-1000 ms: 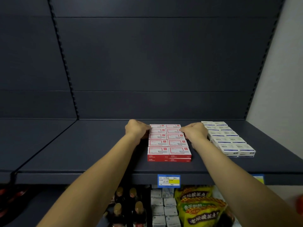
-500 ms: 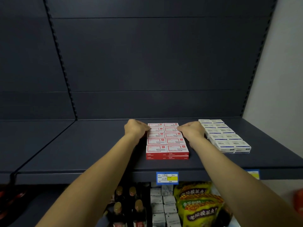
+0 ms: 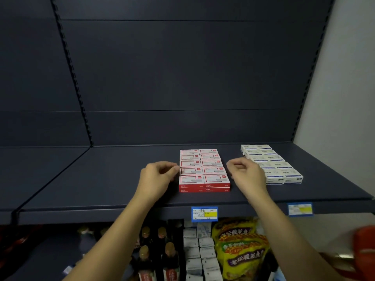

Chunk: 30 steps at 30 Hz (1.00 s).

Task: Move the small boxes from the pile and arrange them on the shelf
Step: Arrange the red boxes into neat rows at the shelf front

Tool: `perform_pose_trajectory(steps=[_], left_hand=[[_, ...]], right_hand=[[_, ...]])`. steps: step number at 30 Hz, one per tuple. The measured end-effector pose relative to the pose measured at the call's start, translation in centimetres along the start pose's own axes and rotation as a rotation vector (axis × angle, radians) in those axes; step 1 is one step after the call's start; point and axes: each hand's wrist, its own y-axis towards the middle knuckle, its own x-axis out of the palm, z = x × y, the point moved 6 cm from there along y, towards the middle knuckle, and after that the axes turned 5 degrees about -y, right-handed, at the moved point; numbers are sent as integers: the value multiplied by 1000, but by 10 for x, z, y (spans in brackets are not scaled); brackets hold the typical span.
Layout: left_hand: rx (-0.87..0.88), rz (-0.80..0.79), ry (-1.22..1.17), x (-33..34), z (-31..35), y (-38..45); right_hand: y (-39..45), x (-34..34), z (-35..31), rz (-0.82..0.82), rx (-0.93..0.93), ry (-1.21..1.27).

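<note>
- Dark blue-grey metal shelf (image 3: pixel 101 179) spanned the whole view, backed by matching panels and a slotted upright.
- Stood at mid-shelf: block of small red-and-white cardboard boxes (image 3: pixel 204 171), two columns wide, five rows deep, two layers high at the front edge.
- Sat to the right, well apart from the red block: group of small white cardboard boxes with blue print (image 3: pixel 284 173), also in two columns, partly hidden behind the right hand.
- Hovered just left of the red block: left hand (image 3: pixel 157 175), fingers loosely curled, fingertips touching or nearly touching the block's left side, gripping nothing.
- Hung just right of the block: right hand (image 3: pixel 246 175), fingers loosely curled, apart from the boxes, holding nothing.
- Showed on the lower level: yellow printed snack bags (image 3: pixel 241 252), dark glass bottles with tan caps (image 3: pixel 154 252), and more small white packets (image 3: pixel 199 248).
- Clipped to the shelf's front lip: blue-framed price label with a yellow patch (image 3: pixel 204 214), a second, blurred one (image 3: pixel 300 209) further right.
</note>
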Motion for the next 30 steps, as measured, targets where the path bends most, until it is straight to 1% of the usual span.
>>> perform_pose_trajectory(steps=[3,6,9,18,24,30], left_hand=[[64,-52,-28,1,5,-20],[117,-102,-33,3,6,-34],[156,-109,-3,6,6,-38],[181,-38,70,10,1,-34],[207,-22,100,10,-2,-33],[229,-44,99,10,-4,-30]], right_hand=[[-17,-4,-2,-37,-157,18],[-32,-4,0,-51,-305,-40],[-41,-2,2,-65,-398,-97],[-39,-3,8,-69,-417,-87],[-43,-5,6,-34,-515,-115],[-42,-6,6,-28,-566,-118]])
